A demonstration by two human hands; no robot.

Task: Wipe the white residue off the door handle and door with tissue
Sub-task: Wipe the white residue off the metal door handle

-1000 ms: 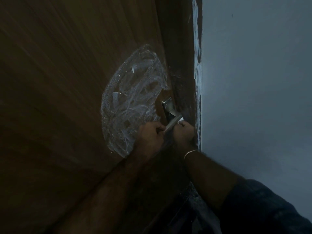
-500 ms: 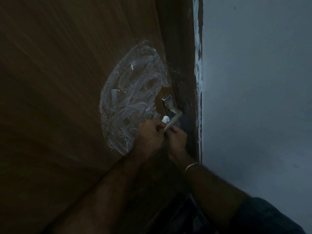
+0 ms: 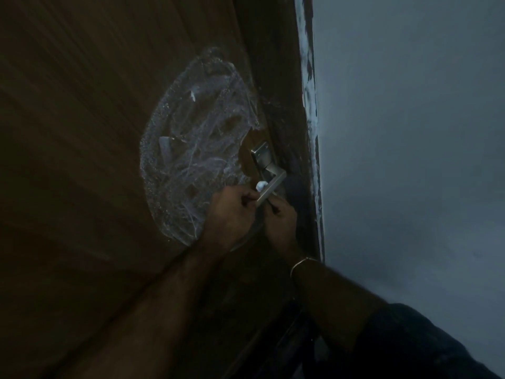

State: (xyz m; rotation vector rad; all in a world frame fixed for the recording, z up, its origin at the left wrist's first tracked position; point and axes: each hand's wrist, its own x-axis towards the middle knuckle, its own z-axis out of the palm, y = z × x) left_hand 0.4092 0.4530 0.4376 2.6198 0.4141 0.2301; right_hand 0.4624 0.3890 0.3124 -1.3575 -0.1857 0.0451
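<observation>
At door handle (image 3: 269,184), both grips (image 3: 232,212) curled.

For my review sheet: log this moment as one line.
left hand: holds tissue at door handle | right hand: at handle's end | residue: on door

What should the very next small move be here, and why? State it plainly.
Probably slide the tissue along the door handle toward its free end. The left hand pinches the tissue against the lever while the right hand grips it from below, and the white residue on the door remains untouched.
</observation>
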